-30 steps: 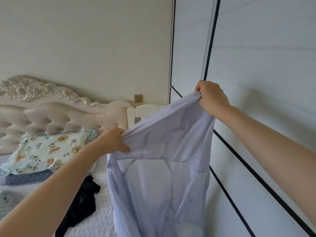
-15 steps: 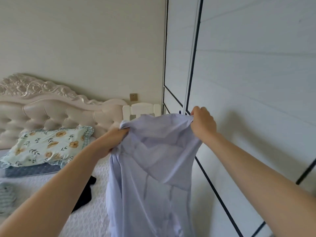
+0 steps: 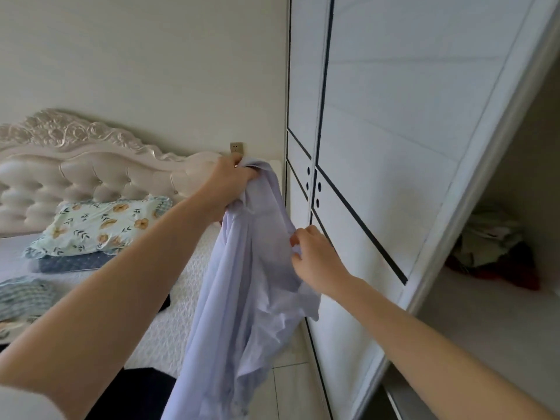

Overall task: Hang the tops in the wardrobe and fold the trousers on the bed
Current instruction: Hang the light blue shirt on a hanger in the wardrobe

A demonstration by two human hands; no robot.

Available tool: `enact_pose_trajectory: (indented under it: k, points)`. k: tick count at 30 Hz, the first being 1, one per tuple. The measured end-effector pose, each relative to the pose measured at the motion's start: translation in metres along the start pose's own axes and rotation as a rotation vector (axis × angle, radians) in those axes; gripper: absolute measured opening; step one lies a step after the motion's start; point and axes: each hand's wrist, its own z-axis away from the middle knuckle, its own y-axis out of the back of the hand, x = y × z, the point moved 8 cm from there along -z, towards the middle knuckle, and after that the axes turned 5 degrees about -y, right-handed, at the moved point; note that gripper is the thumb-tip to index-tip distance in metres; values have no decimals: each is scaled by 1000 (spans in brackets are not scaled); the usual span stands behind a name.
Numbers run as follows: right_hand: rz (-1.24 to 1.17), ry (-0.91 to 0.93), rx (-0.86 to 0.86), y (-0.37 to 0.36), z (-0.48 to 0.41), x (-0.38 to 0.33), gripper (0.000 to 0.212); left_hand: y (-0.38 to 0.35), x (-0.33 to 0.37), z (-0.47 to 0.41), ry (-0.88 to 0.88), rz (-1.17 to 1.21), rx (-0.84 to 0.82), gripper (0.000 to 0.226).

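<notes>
A pale lilac top (image 3: 242,283) – thin, creased – hangs bunched from the left hand (image 3: 228,180), which grips its upper end; the right hand (image 3: 315,259) pinches fabric lower down.

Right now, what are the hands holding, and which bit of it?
A pale lilac shirt. The left hand grips its bunched top; the right hand pinches the cloth partway down its right edge.

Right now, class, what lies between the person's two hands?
Only the lilac top: left hand grips its upper end, right hand pinches it lower down, seen in the head view.
</notes>
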Motion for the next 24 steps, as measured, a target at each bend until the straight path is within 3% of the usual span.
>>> enact_pose_trajectory:
  k: [5, 7, 10, 14, 17, 20, 24]
  points:
    - [-119, -93, 210, 21, 64, -13, 32, -13, 14, 14, 9, 34, 31, 14]
    - [-113, -102, 140, 12, 76, -14, 25, -18, 22, 17, -17, 34, 11, 14]
    - [-27, -150, 1, -10, 86, -11, 40, -23, 34, 23, -77, 16, -37, 13]
    - [36, -253, 52, -17, 93, -9, 35, -22, 48, 37, -179, -11, -110, 19]
    - [22, -331, 151, -5, 102, -1, 23, -21, 57, 45, -274, -126, -230, 18]
    - [-79, -401, 251, 20, 117, 16, 17, -26, 62, 53, -385, -386, -393, 11]
    - [-257, -439, 417, 70, 136, 32, 19, -46, 52, 69, -427, -535, -665, 43]
